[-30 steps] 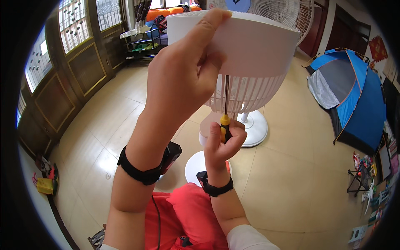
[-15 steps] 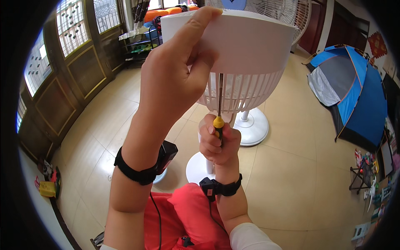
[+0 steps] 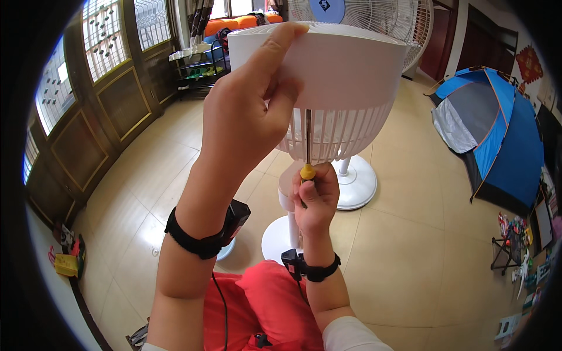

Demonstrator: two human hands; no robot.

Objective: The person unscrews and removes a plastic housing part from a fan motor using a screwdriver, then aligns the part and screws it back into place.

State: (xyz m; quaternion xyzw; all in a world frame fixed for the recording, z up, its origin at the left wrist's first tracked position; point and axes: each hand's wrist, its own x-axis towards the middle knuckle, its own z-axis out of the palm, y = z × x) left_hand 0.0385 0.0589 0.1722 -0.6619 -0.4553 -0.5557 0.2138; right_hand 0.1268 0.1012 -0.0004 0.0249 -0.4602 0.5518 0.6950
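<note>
A white fan head [image 3: 354, 70] with a smooth rim and a slatted cage below is in front of me. My left hand [image 3: 249, 102] grips its left side, fingers over the top edge and thumb against the front. Below, my right hand [image 3: 317, 199] is closed around the yellow and dark handle of a screwdriver [image 3: 307, 171]. The screwdriver stands upright, its long metal shaft running up in front of the slats to the lower edge of the rim. Its tip is hidden there.
Behind stands a larger fan [image 3: 386, 29] with a wire cage. White round bases [image 3: 351, 184] rest on the tiled floor. A blue tent [image 3: 509, 152] is at the right, a black rack [image 3: 202, 73] at the far left. Red cloth [image 3: 281, 298] covers my lap.
My right hand has changed its grip on the screwdriver handle, its fingers now differently placed. The fan head sits slightly lower in view, with my left hand still on it.
</note>
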